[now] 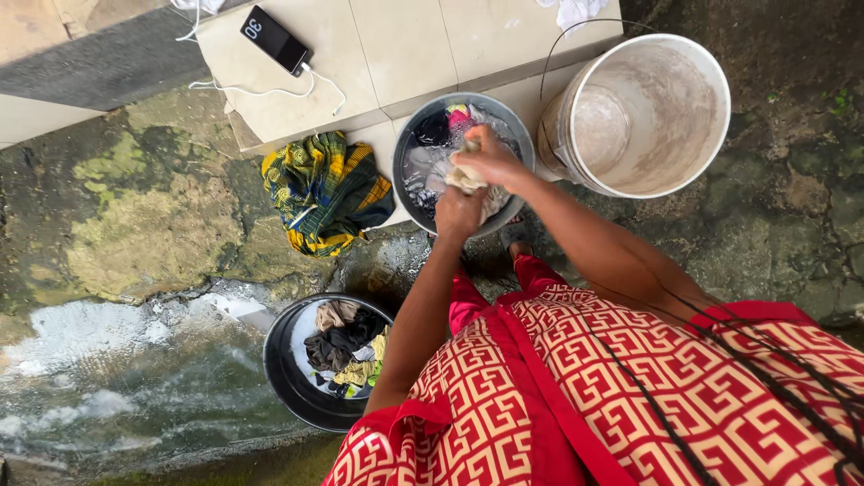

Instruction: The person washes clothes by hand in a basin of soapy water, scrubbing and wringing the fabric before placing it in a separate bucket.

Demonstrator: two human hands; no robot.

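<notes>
Tightly, both hands (474,184) inside basin (405,153) rim

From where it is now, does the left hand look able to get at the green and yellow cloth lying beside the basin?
Probably yes. The left hand grips a pale cloth over the grey basin, and the green and yellow cloth lies just beyond its rim with nothing between, though the hand is occupied.
</notes>
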